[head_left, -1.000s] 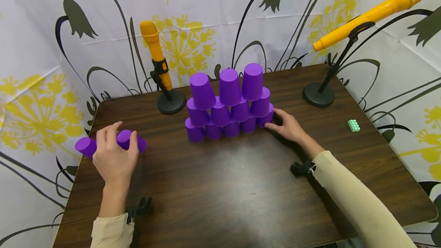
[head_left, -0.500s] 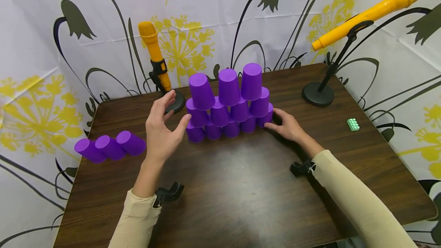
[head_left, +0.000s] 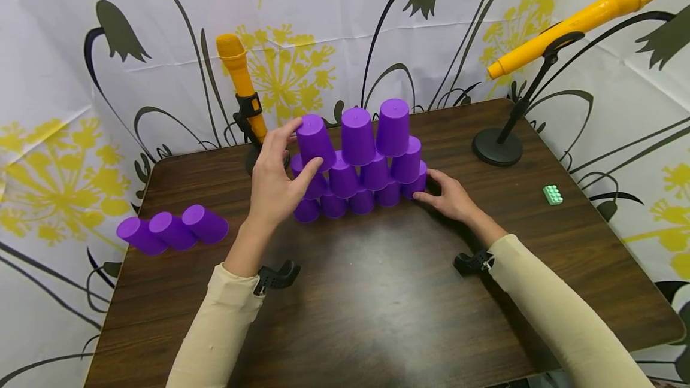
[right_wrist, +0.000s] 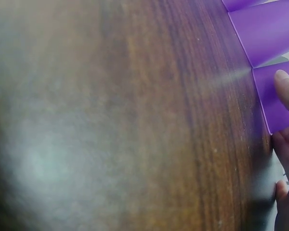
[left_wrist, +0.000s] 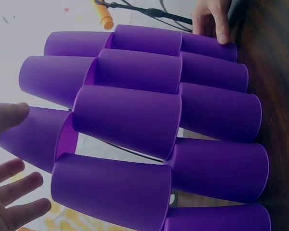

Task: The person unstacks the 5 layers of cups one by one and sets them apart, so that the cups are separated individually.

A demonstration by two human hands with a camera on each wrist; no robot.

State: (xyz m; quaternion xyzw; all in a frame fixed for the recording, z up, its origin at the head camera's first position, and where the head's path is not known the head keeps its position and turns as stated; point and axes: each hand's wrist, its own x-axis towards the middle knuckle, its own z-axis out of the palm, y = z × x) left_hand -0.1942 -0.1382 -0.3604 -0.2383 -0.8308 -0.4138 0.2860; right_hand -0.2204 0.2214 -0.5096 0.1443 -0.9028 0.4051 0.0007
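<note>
Purple cups stand upside down in a stepped wall, with several in the bottom and middle rows and three on top. My left hand (head_left: 275, 187) is at the left end of the top row, thumb and fingers on either side of the end cup (head_left: 316, 142). In the left wrist view its thumb (left_wrist: 12, 115) overlaps that cup while the other fingers are spread below. At the wall's right end, my right hand (head_left: 451, 196) holds the last bottom-row cup (head_left: 415, 183) between thumb and fingers. The right wrist view shows the thumb (right_wrist: 285, 89) against that cup's side.
Three more purple cups (head_left: 172, 231) form a row near the table's left edge. A yellow microphone (head_left: 239, 70) on a stand is behind my left hand. Another microphone (head_left: 582, 23) tilts over the back right. A small green toy brick (head_left: 552, 195) lies on the right of the table (head_left: 366, 292).
My left hand has left the row of three cups and moved right and away from me to the top-left cup of the wall. The right hand has stayed put.
</note>
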